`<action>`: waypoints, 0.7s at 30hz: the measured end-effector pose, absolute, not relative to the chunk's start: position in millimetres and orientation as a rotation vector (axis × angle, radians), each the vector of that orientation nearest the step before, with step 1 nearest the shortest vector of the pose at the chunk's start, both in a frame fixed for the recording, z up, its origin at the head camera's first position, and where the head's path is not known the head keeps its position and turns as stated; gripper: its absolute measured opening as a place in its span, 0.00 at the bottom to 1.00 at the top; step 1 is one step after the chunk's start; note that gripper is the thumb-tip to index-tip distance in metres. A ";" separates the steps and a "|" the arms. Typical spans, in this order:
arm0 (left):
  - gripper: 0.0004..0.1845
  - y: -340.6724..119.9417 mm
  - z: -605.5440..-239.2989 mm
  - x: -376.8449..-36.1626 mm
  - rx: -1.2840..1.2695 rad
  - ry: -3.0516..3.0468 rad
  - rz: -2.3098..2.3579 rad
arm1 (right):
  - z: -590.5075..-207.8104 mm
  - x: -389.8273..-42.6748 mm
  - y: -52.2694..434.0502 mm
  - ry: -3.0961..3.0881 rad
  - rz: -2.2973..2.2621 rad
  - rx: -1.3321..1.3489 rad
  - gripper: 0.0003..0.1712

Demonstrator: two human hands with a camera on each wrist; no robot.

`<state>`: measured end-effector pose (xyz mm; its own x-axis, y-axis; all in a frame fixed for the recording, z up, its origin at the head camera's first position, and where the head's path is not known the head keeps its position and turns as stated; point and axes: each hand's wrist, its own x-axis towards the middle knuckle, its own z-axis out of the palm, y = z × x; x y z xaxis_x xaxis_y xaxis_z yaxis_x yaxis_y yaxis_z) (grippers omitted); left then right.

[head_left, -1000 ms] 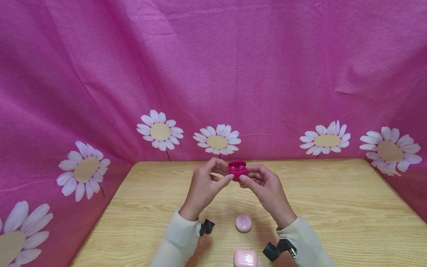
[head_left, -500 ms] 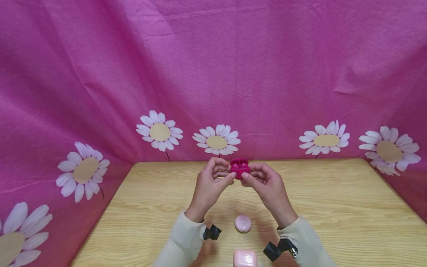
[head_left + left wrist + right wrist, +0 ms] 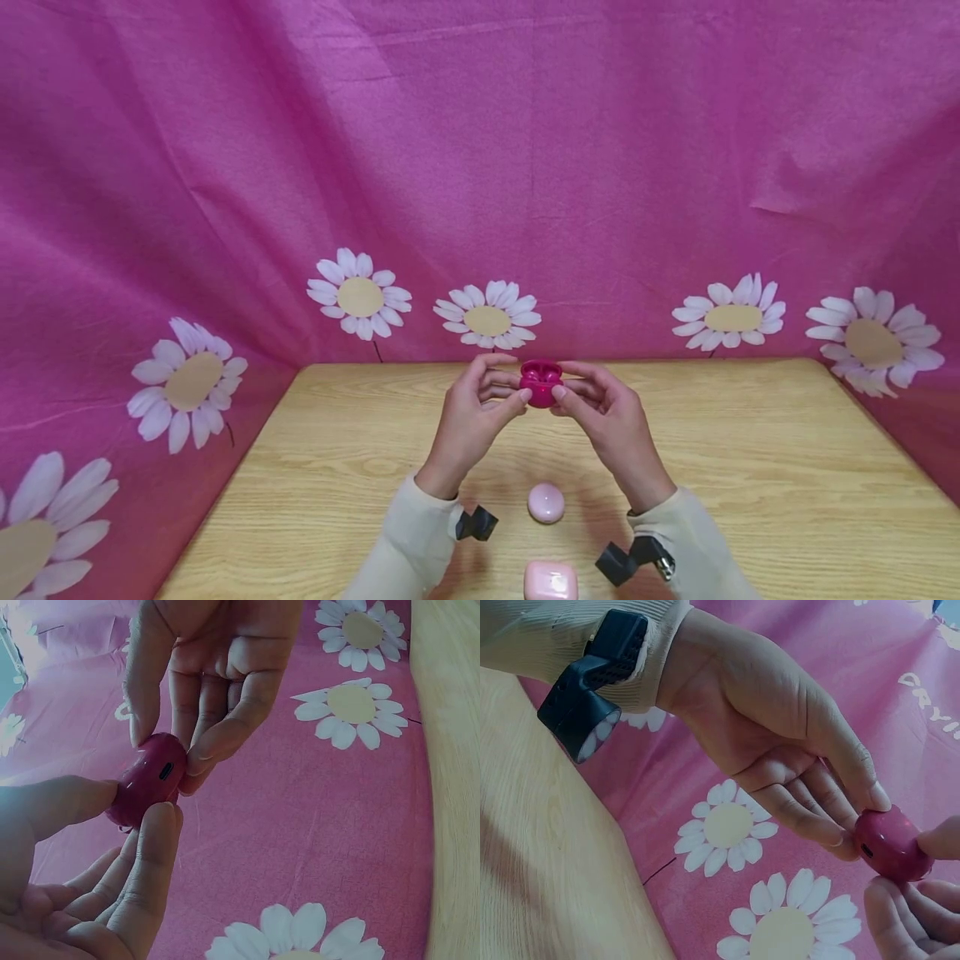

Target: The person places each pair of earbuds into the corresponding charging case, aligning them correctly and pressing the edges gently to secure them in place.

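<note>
Both hands hold up a glossy magenta earbud case point(image 3: 541, 397) over the far part of the table, its lid raised. Earbuds point(image 3: 542, 377) of the same colour sit inside. My left hand point(image 3: 467, 423) pinches the case's left side, thumb in front and fingers behind. On the opposite side my right hand point(image 3: 617, 427) grips it the same way. A dark charging port shows on the underside of the case point(image 3: 156, 774) in the left wrist view. Below the hands, a round pale pink case point(image 3: 546, 503) and a rounded-square pink case point(image 3: 551, 580) lie on the table.
The wooden table point(image 3: 750, 467) is bordered by a magenta cloth point(image 3: 600, 167) printed with white daisies, standing behind it and at the sides. Black wrist cameras point(image 3: 477, 523) are fixed at both cream sleeves point(image 3: 408, 533).
The hands have shifted slightly right with the magenta earbud case, and the case has tilted a little. Its lid stays raised. The two pink cases have not moved.
</note>
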<state>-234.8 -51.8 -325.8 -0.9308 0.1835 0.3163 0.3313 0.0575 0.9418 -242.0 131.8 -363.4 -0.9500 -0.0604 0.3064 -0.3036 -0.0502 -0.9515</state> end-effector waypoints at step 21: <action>0.21 -56.2 -350.4 -251.9 -0.617 -2.246 -1.931 | -362.4 -239.7 134.0 -2.070 2.028 0.418 0.22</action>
